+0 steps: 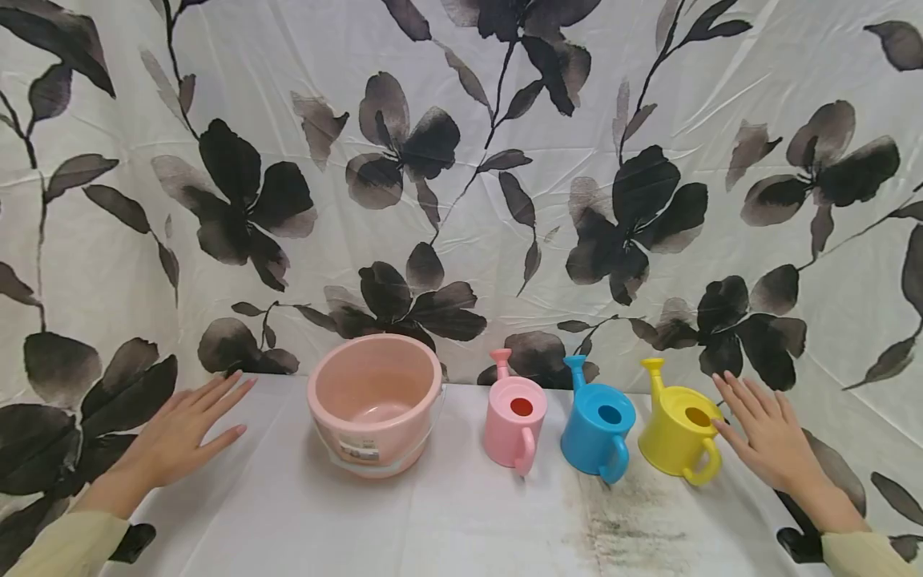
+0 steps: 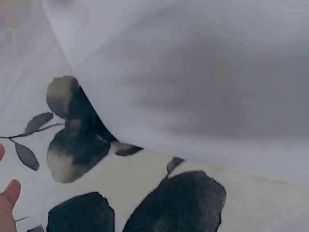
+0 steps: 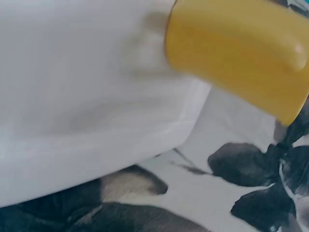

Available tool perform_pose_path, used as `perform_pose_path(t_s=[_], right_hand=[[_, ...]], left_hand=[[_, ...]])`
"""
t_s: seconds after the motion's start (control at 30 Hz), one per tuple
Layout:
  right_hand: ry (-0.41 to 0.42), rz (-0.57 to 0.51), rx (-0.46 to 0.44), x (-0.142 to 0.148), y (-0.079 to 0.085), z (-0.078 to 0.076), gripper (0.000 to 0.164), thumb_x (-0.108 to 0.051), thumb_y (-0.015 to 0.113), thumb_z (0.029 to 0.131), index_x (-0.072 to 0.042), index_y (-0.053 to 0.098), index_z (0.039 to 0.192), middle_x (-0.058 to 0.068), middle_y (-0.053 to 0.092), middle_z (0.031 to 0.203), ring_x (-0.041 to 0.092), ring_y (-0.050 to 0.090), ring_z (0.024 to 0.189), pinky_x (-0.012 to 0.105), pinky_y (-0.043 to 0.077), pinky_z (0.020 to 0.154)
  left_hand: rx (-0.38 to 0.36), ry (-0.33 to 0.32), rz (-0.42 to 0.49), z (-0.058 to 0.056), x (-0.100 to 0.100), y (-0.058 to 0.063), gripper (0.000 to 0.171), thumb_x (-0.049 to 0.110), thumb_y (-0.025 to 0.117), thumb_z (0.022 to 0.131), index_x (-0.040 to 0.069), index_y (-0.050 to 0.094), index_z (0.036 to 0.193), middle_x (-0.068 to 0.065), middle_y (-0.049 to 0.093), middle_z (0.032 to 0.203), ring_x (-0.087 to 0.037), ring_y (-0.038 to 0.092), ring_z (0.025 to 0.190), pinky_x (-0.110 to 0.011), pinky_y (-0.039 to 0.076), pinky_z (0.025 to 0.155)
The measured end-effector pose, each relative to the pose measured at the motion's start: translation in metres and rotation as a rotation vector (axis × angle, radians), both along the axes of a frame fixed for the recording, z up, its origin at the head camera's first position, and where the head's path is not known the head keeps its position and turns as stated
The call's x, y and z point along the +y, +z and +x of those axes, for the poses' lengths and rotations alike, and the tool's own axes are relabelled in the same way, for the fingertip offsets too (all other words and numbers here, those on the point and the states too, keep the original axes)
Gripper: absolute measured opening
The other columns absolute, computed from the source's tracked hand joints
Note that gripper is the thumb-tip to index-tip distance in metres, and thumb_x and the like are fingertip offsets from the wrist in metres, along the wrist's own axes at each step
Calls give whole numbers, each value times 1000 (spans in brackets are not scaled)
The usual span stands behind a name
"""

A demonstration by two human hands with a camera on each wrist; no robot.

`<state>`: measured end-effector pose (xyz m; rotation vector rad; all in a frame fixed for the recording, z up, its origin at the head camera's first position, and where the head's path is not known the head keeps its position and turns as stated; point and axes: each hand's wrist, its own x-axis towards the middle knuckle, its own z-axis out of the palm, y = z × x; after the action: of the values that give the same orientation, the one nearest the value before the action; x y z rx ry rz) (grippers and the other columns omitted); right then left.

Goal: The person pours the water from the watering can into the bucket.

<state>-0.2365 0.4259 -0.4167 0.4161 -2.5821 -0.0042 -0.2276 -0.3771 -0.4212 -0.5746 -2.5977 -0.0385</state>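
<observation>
My left hand (image 1: 189,429) is held with straight fingers left of a pink bucket (image 1: 375,461), apart from it. The bucket has a white handle hanging down its front and a label. To its right, three toy watering cans stand upright in a row: pink (image 1: 508,429), blue (image 1: 594,437) and yellow (image 1: 671,437). Beside the yellow can, my right hand (image 1: 771,441) has its fingers extended and grips nothing; whether the thumb touches the can I cannot tell. The right wrist view shows the yellow can (image 3: 236,53) close up. Only fingertips (image 2: 9,193) show in the left wrist view.
A white table (image 1: 375,529) bears the bucket and the cans. Dark smudges (image 1: 627,521) mark its surface in front of the blue and yellow cans. Behind hangs a white cloth (image 1: 534,280) with black and grey flowers.
</observation>
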Motion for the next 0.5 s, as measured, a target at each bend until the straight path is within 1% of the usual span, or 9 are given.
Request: perform_pose_path(t_s=[0.03, 0.07, 0.1, 0.13, 0.2, 0.27, 0.3, 0.4, 0.5], right_hand=[[4, -7, 19, -3, 1, 0, 71, -38, 47, 99, -22, 9, 156, 4, 7, 163, 24, -6, 150, 55, -6, 118], [9, -14, 39, -7, 2, 0, 70, -37, 48, 98, -22, 11, 156, 4, 8, 163, 29, 1, 150, 55, -4, 118], [16, -26, 58, -11, 3, 0, 70, -35, 49, 98, -20, 12, 156, 6, 13, 163, 34, 7, 149, 55, -2, 118], [22, -41, 74, -15, 3, 0, 70, -34, 50, 98, -19, 13, 156, 8, 16, 162, 37, 13, 146, 55, 0, 118], [32, -72, 111, -24, 6, -1, 71, -32, 53, 96, -17, 17, 155, 14, 27, 157, 43, 25, 139, 58, 9, 117], [40, -106, 131, -33, 9, -1, 71, -29, 56, 95, -15, 20, 154, 19, 36, 150, 46, 32, 132, 61, 17, 113], [45, -123, 136, -38, 10, -2, 70, -28, 56, 94, -14, 22, 154, 21, 39, 147, 46, 34, 130, 62, 20, 111], [66, -147, 153, -53, 15, -3, 64, -25, 57, 94, -9, 30, 150, 24, 46, 138, 47, 40, 122, 65, 30, 101], [93, -171, 167, -67, 18, -4, 58, -22, 55, 93, -5, 36, 145, 24, 47, 133, 45, 42, 117, 65, 34, 95]], left_hand=[[-1, -2, 14, 0, 2, 1, 72, 38, 60, 91, 27, 25, 153, -3, 25, 159, -30, 19, 147, -59, 21, 108], [-3, -1, 22, 0, 4, 1, 70, 37, 60, 91, 27, 27, 152, -6, 32, 156, -37, 30, 141, -58, 28, 101], [-5, -1, 35, 0, 6, 2, 69, 36, 61, 91, 27, 28, 152, -9, 38, 153, -39, 39, 134, -57, 31, 97], [-8, 1, 51, 0, 9, 3, 68, 35, 61, 91, 27, 30, 151, -11, 43, 149, -41, 45, 128, -57, 33, 96], [-16, 4, 81, 0, 13, 3, 65, 34, 61, 92, 26, 33, 150, -15, 49, 143, -42, 47, 123, -58, 34, 94], [-17, 11, 108, 1, 18, 3, 63, 33, 60, 92, 25, 35, 149, -17, 52, 139, -42, 48, 121, -59, 34, 94], [-13, 12, 124, 1, 20, 3, 63, 31, 61, 92, 24, 36, 149, -18, 53, 138, -42, 48, 121, -59, 34, 94], [9, 20, 149, 3, 24, 3, 61, 28, 60, 93, 22, 36, 149, -20, 55, 133, -42, 50, 118, -61, 35, 92], [34, 30, 175, 4, 28, 2, 60, 23, 62, 91, 19, 40, 147, -21, 59, 128, -42, 54, 114, -62, 38, 88]])
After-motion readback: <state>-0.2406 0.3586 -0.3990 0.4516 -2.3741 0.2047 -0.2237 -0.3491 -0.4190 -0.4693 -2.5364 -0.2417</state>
